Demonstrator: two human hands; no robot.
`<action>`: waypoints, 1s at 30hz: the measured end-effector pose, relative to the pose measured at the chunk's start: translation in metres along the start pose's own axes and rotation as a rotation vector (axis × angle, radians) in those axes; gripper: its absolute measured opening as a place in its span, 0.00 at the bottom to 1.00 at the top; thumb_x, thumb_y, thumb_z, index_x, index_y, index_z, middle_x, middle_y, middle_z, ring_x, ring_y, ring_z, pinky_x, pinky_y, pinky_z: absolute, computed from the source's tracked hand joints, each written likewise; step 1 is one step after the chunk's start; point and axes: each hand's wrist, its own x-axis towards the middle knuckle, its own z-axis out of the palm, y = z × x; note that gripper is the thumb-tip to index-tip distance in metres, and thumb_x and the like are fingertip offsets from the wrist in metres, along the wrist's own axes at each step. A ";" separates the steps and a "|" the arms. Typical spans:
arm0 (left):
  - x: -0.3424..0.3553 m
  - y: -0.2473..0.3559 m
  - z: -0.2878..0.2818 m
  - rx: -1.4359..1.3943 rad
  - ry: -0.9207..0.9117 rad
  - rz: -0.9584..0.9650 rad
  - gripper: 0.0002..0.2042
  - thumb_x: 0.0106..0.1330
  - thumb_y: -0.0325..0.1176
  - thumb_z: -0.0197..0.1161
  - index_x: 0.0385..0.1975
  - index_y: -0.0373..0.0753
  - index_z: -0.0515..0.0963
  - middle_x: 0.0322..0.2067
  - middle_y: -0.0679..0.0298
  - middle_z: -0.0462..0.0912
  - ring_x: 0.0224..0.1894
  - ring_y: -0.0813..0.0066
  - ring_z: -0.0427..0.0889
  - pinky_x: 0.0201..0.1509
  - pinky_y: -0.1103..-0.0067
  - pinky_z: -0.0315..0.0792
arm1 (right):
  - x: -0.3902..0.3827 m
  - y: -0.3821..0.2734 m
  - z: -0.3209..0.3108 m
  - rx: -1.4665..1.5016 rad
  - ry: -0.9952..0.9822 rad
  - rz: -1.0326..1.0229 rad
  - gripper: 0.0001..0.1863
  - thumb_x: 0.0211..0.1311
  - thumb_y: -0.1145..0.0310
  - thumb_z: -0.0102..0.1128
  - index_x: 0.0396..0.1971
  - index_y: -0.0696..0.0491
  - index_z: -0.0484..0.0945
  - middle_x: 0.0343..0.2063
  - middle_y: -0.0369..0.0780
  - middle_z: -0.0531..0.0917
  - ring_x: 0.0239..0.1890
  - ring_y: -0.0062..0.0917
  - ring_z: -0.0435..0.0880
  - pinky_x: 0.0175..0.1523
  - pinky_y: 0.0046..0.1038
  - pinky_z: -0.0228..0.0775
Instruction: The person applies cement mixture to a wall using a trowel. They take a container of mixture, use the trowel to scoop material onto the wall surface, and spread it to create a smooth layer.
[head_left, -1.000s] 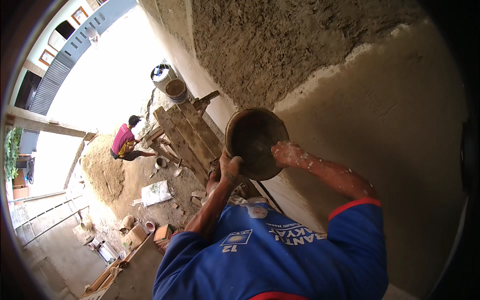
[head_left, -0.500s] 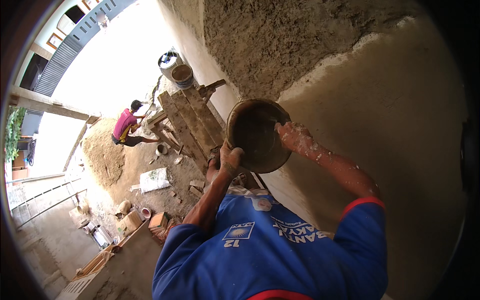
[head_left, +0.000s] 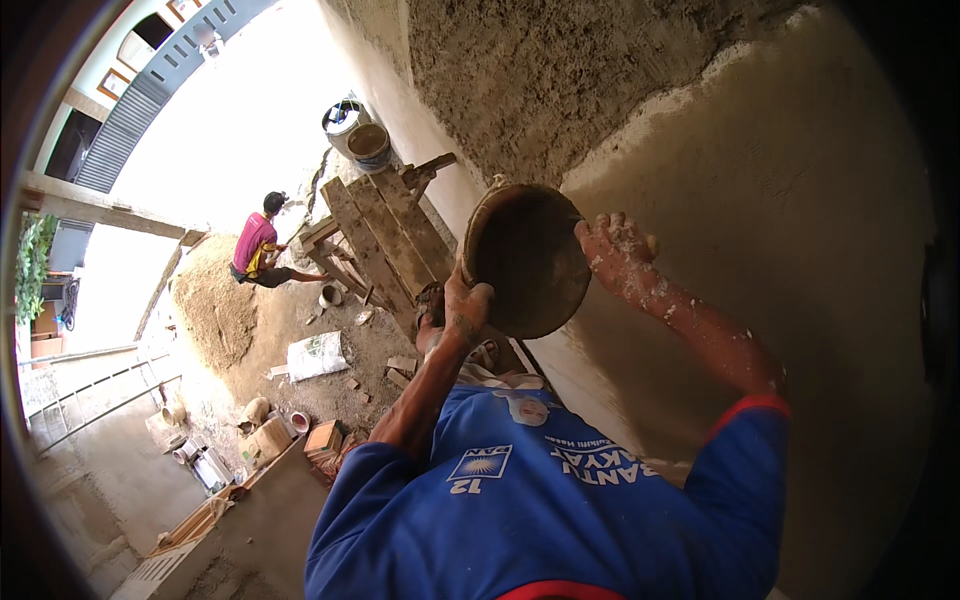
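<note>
My left hand (head_left: 466, 305) grips the left rim of a dark, mortar-stained bucket (head_left: 530, 280) at the centre. My right hand (head_left: 610, 250) is at the bucket's right rim, fingers curled round what looks like a tool with a pale wooden handle (head_left: 651, 243); its working end is hard to make out. Both my forearms are bare, the right one spattered with mortar. Behind the bucket rises a wall (head_left: 560, 80), rough coarse plaster above and smoother render at the right.
Left of the bucket is a plank scaffold (head_left: 385, 240) with two containers (head_left: 368, 147) beyond. Below, a co-worker (head_left: 255, 240) in pink crouches near a sand pile (head_left: 210, 300). A white sack (head_left: 315, 355), small buckets and debris lie on the ground. A distant person (head_left: 209, 45) is at top left.
The bucket and my left hand have shifted slightly up and right. My right hand has moved from inside the bucket out to its right rim.
</note>
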 end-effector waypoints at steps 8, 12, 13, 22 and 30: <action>0.023 0.025 -0.013 0.188 -0.008 0.162 0.32 0.45 0.23 0.51 0.58 0.31 0.69 0.42 0.52 0.83 0.42 0.66 0.81 0.48 0.75 0.74 | 0.018 -0.006 0.005 0.432 -0.376 0.169 0.16 0.56 0.62 0.60 0.43 0.52 0.78 0.32 0.46 0.83 0.40 0.39 0.84 0.45 0.39 0.77; 0.030 0.045 -0.009 0.285 -0.030 -0.009 0.31 0.46 0.25 0.52 0.58 0.32 0.69 0.41 0.47 0.83 0.43 0.61 0.82 0.51 0.72 0.74 | 0.016 -0.017 0.033 0.798 -0.465 0.179 0.21 0.61 0.56 0.58 0.50 0.51 0.76 0.45 0.46 0.82 0.48 0.41 0.81 0.53 0.40 0.74; 0.033 0.046 -0.011 0.332 -0.035 -0.004 0.31 0.47 0.26 0.53 0.58 0.32 0.69 0.41 0.46 0.83 0.43 0.59 0.83 0.51 0.70 0.74 | 0.018 -0.024 0.040 0.934 -0.450 0.210 0.22 0.61 0.54 0.59 0.50 0.52 0.77 0.46 0.46 0.82 0.49 0.41 0.81 0.54 0.39 0.73; 0.055 0.039 -0.046 0.258 -0.002 0.027 0.31 0.47 0.24 0.52 0.58 0.30 0.68 0.42 0.50 0.82 0.44 0.62 0.81 0.52 0.74 0.73 | 0.040 -0.058 0.036 1.002 -0.106 0.341 0.25 0.60 0.51 0.60 0.50 0.54 0.77 0.42 0.47 0.84 0.44 0.44 0.83 0.51 0.39 0.75; 0.075 0.056 -0.039 -0.097 -0.032 0.011 0.27 0.48 0.20 0.50 0.54 0.28 0.69 0.41 0.57 0.81 0.40 0.71 0.80 0.47 0.77 0.75 | 0.054 -0.026 -0.005 1.007 -0.168 0.466 0.24 0.60 0.52 0.61 0.49 0.56 0.77 0.38 0.50 0.84 0.41 0.45 0.84 0.48 0.39 0.76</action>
